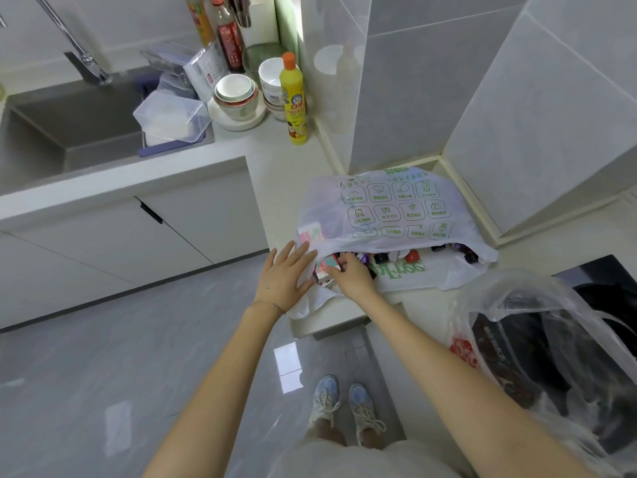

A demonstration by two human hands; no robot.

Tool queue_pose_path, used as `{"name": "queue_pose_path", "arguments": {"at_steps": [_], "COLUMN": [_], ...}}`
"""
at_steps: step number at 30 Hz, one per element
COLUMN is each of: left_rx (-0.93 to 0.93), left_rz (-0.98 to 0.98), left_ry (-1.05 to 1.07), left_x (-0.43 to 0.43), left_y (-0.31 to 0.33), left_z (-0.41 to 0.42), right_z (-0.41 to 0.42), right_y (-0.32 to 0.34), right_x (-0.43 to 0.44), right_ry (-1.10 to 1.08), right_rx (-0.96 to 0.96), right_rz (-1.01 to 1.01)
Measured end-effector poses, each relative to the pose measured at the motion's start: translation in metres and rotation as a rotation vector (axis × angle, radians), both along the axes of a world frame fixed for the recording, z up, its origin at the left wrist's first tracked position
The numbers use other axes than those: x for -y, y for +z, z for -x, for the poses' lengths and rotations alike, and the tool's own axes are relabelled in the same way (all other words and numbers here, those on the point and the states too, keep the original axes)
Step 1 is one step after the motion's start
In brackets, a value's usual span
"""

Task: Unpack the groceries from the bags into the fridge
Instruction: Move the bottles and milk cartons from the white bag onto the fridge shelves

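At the corner of the counter (275, 160) we see a white bag (389, 208) with green print lying on its side, its mouth turned toward the person. Inside the mouth we make out a row of dark and red bottle caps (410, 257) and, at the left end, a small carton (326, 264) in pink and teal. The left hand (283, 276) lies flat with its fingers straight, pressing on the bag's edge just left of the carton; a thin bracelet (272, 305) circles that wrist. The right hand (350, 276) reaches into the mouth, and its fingers and thumb curl round the small carton, which sits partly within the bag.

To the right we see a clear bag (537, 322) gaping open beside and partly over a black stovetop (610, 270). It holds dark packages that we cannot tell apart.

Further back on the counter stand a yellow bottle (293, 101) with an orange cap and a stack of bowls (236, 94) on a plate. A clear plastic box (172, 115) rests at the edge of the sink (69, 125). Behind them, near the wall, we see sauce bottles (227, 39). Below lies the grey floor (103, 339), and on it a pair of pale laced shoes (325, 398).
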State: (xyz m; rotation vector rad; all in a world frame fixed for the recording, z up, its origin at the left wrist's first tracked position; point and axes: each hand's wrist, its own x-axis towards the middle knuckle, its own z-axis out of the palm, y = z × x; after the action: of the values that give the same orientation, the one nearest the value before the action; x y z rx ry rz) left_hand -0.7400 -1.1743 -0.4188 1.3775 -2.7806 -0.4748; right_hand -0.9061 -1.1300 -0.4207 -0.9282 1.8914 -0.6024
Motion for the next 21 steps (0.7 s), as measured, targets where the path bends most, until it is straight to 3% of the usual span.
{"name": "queue_pose_path", "arguments": {"at_steps": [7, 14, 21], "left_rx": [0.022, 0.063, -0.043], "left_rz": [-0.051, -0.069, -0.105], "left_ry": [0.008, 0.006, 0.067], "left_x": [-0.001, -0.004, -0.002], "left_y": [-0.001, 0.003, 0.020], "left_z": [0.003, 0.000, 0.013], "right_z": [-0.005, -0.012, 0.025], "right_y": [0.001, -0.006, 0.023], "right_x": [-0.008, -0.012, -0.024], "right_ry": [-0.042, 0.069, -0.096], "right_rx": [0.091, -0.250, -0.201], "right_rz": [0.053, 0.103, 0.270]}}
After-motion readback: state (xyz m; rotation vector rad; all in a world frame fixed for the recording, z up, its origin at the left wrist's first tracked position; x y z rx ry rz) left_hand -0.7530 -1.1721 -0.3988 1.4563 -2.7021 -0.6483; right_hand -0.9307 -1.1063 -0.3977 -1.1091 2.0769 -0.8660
